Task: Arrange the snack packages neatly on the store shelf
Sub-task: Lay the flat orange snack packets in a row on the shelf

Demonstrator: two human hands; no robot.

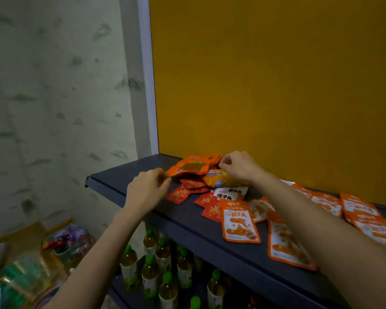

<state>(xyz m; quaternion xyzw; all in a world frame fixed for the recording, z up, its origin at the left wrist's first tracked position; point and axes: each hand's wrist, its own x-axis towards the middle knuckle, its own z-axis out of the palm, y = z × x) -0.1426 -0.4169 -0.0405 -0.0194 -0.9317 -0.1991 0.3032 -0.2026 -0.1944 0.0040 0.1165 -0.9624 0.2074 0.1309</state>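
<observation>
A stack of orange snack packets (193, 167) lies at the back left of the dark shelf (125, 175). My left hand (146, 190) pinches the stack's near left corner. My right hand (240, 166) pinches its far right edge, resting over a yellow-orange packet (218, 180). Small red packets (181, 194) and a white packet (230, 194) lie scattered in front. Several orange-and-white packets (240, 224) are spread flat across the right of the shelf, partly under my right forearm.
A yellow back panel (276, 85) rises behind the shelf. Green-capped tea bottles (163, 257) stand on the lower shelf. Cardboard boxes of mixed goods (42, 259) sit on the floor at the left, by a grey wall (54, 97).
</observation>
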